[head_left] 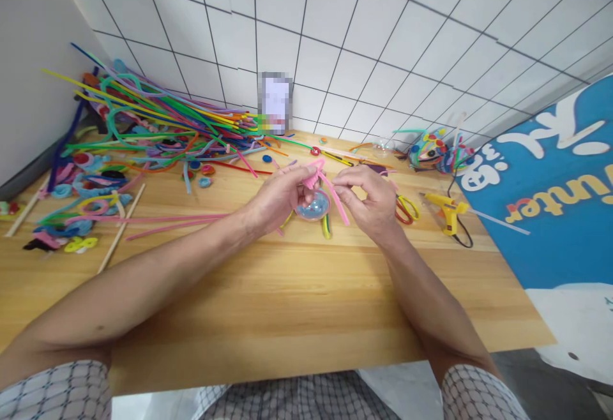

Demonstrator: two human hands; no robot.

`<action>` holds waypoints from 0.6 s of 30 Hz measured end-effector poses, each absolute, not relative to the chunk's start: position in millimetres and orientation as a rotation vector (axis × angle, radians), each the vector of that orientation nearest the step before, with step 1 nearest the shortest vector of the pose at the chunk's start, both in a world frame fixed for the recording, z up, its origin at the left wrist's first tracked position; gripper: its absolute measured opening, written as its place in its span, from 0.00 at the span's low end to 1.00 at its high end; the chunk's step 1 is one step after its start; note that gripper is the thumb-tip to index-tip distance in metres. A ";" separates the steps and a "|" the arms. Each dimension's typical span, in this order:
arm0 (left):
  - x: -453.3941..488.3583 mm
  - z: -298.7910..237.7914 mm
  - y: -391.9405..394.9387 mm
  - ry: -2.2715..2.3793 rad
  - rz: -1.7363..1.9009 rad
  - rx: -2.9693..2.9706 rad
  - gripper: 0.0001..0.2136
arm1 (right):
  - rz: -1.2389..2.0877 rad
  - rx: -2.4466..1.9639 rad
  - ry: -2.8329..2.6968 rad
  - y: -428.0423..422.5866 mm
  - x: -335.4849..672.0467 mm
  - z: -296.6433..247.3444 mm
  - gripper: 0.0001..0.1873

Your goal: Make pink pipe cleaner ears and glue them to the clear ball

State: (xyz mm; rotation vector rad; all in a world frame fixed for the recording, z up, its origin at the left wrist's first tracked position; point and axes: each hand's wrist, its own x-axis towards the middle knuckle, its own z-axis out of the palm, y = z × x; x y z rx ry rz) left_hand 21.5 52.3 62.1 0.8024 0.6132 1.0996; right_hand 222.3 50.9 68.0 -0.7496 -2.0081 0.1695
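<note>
In the head view, the left hand [287,194] is holding one pink fuzzy stem [336,202] between thumb and fingers, with its folded part staying above the clear round dish [312,218]. The loose end is slanting downward near the right hand [371,200], whose fingertips are standing narrow beside it; I cannot tell whether they are gripping. On the desk [287,292], one yellow glue gun [447,211] is lying right of the dish, and two wooden sticks [121,230] are lying left.
</note>
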 end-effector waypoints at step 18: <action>19.3 61.3 52.3 0.625 1.092 0.867 0.15 | 0.085 -0.638 -2.138 57.1 228.6 60.1 0.07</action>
